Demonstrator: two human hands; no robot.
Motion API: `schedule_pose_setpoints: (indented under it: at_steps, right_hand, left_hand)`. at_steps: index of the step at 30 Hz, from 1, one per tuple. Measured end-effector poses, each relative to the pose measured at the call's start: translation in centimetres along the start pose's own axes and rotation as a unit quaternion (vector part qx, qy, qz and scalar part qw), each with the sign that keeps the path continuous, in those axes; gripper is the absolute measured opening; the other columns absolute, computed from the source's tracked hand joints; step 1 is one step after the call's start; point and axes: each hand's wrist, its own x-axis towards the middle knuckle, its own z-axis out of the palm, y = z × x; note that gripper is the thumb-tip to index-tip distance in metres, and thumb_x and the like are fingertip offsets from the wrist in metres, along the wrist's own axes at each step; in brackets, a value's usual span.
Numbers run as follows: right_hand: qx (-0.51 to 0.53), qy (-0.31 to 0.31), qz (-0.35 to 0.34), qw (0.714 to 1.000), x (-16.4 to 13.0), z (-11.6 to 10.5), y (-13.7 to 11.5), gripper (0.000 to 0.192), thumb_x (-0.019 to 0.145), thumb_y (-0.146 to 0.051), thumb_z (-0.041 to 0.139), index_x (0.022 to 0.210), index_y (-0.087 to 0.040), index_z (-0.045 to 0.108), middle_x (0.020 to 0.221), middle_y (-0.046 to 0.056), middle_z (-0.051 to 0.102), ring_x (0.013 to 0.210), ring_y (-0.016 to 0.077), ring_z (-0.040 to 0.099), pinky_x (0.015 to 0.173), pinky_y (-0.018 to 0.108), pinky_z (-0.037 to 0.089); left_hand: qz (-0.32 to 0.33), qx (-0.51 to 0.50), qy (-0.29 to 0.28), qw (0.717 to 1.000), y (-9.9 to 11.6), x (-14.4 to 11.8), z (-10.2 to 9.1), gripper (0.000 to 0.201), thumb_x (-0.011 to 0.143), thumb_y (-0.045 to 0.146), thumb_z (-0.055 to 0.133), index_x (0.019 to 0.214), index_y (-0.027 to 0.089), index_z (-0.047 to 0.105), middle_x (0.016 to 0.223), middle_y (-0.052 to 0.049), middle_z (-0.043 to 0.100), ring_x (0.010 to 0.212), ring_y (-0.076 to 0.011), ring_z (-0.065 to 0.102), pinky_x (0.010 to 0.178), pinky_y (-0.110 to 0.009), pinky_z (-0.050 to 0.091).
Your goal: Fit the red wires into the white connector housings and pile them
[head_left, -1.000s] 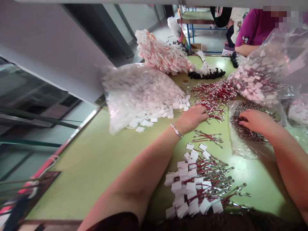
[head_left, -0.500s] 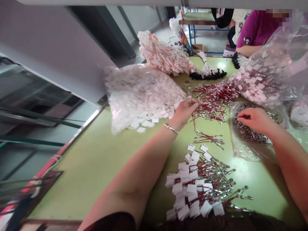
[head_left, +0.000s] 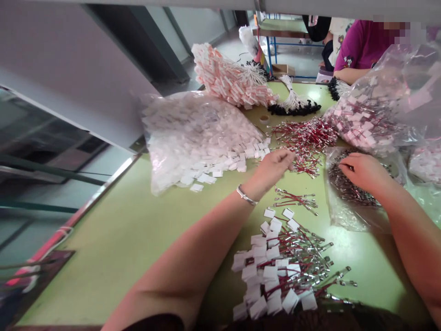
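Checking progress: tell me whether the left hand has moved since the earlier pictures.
Yes. The left hand has dropped back from the white-tag bag toward the red wire pile.

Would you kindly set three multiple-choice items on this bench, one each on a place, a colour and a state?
1. The right hand rests on:
A. a clear bag of metal parts
B. a cardboard box
C. a drawer

2. The loose wires beyond the left hand are:
A. blue
B. red
C. yellow

3. The big bag of white tags is:
A. tied shut
B. open, with tags spilling out
C. hanging up

Answers: 1 A, the fingers lie on its dark contents; 2 B, red with silvery ends; 3 B, tags lie on the green table.
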Motion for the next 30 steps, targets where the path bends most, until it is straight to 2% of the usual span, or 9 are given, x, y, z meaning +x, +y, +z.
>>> schedule_pose_setpoints:
  at_steps: [3, 5, 7, 11, 14, 18, 24, 30]
  right_hand:
    - [0.146, 0.091, -0.006, 0.985, -0.5, -0.1, -1.9, 0.028, 0.088, -0.029, 0.047, 0.091, -0.021, 0.073, 0.089, 0.006, 0.071, 0.079, 0.0209, 0.064, 0.072, 0.032, 0.047]
    - [0.228, 0.122, -0.029, 0.965, -0.9, 0.3, -3.6, 0.025, 0.087, -0.029, 0.050, 0.094, -0.023, 0.073, 0.086, 0.004, 0.072, 0.075, 0.0184, 0.064, 0.069, 0.031, 0.048]
    - [0.265, 0.139, -0.049, 0.953, -1.3, 0.9, -5.2, 0.023, 0.086, -0.025, 0.051, 0.092, -0.023, 0.073, 0.082, 0.003, 0.071, 0.072, 0.0167, 0.063, 0.068, 0.030, 0.048]
    - [0.269, 0.145, -0.044, 0.951, -1.6, 1.7, -6.7, 0.020, 0.084, -0.020, 0.052, 0.086, -0.023, 0.071, 0.079, 0.003, 0.070, 0.071, 0.0159, 0.062, 0.067, 0.030, 0.048]
    - [0.261, 0.135, -0.038, 0.955, -1.7, 1.7, -6.7, 0.018, 0.083, -0.020, 0.052, 0.086, -0.023, 0.070, 0.079, 0.003, 0.070, 0.071, 0.0162, 0.062, 0.067, 0.030, 0.047]
    - [0.265, 0.151, -0.022, 0.952, -1.6, 1.6, -6.4, 0.016, 0.082, -0.021, 0.053, 0.083, -0.023, 0.069, 0.080, 0.003, 0.070, 0.073, 0.0168, 0.063, 0.069, 0.031, 0.047]
    - [0.226, 0.111, -0.039, 0.967, -1.7, 1.7, -6.7, 0.018, 0.082, -0.021, 0.051, 0.077, -0.023, 0.068, 0.073, 0.002, 0.069, 0.066, 0.0157, 0.061, 0.062, 0.029, 0.044]
    - [0.236, 0.128, -0.025, 0.963, -1.7, 1.6, -6.8, 0.018, 0.083, -0.022, 0.050, 0.078, -0.022, 0.068, 0.075, 0.002, 0.070, 0.066, 0.0151, 0.061, 0.063, 0.028, 0.044]
  left_hand:
    - [0.023, 0.049, -0.053, 0.997, 0.4, -0.8, 1.2, 0.029, 0.089, 0.035, 0.048, 0.069, 0.017, 0.058, 0.062, 0.000, 0.057, 0.050, -0.0079, 0.045, 0.048, -0.021, 0.034]
    - [0.040, 0.065, -0.068, 0.995, 0.7, -1.2, 1.8, 0.028, 0.088, 0.032, 0.047, 0.067, 0.017, 0.058, 0.060, 0.001, 0.056, 0.053, -0.0086, 0.047, 0.051, -0.022, 0.036]
    - [0.050, 0.071, -0.078, 0.993, 0.9, -1.4, 2.1, 0.026, 0.088, 0.028, 0.047, 0.068, 0.017, 0.060, 0.061, 0.002, 0.057, 0.057, -0.0092, 0.050, 0.056, -0.022, 0.039]
    - [0.056, 0.084, -0.093, 0.991, 1.1, -1.6, 2.0, 0.023, 0.086, 0.025, 0.049, 0.068, 0.017, 0.060, 0.059, 0.003, 0.056, 0.057, -0.0088, 0.049, 0.058, -0.022, 0.040]
    - [0.071, 0.096, -0.103, 0.987, 1.0, -1.6, 1.9, 0.027, 0.088, 0.026, 0.047, 0.065, 0.017, 0.059, 0.057, 0.003, 0.055, 0.055, -0.0085, 0.048, 0.057, -0.022, 0.040]
    - [0.071, 0.096, -0.107, 0.987, 0.7, -1.5, 1.9, 0.025, 0.087, 0.026, 0.047, 0.069, 0.017, 0.061, 0.058, 0.003, 0.058, 0.054, -0.0085, 0.048, 0.056, -0.022, 0.040]
    - [0.071, 0.107, -0.116, 0.985, 0.8, -1.5, 1.8, 0.023, 0.086, 0.024, 0.048, 0.069, 0.018, 0.063, 0.058, 0.003, 0.059, 0.054, -0.0082, 0.050, 0.057, -0.022, 0.041]
    - [0.068, 0.116, -0.126, 0.983, 0.8, -1.6, 1.6, 0.023, 0.087, 0.025, 0.047, 0.073, 0.018, 0.064, 0.058, 0.003, 0.059, 0.052, -0.0082, 0.049, 0.054, -0.022, 0.039]
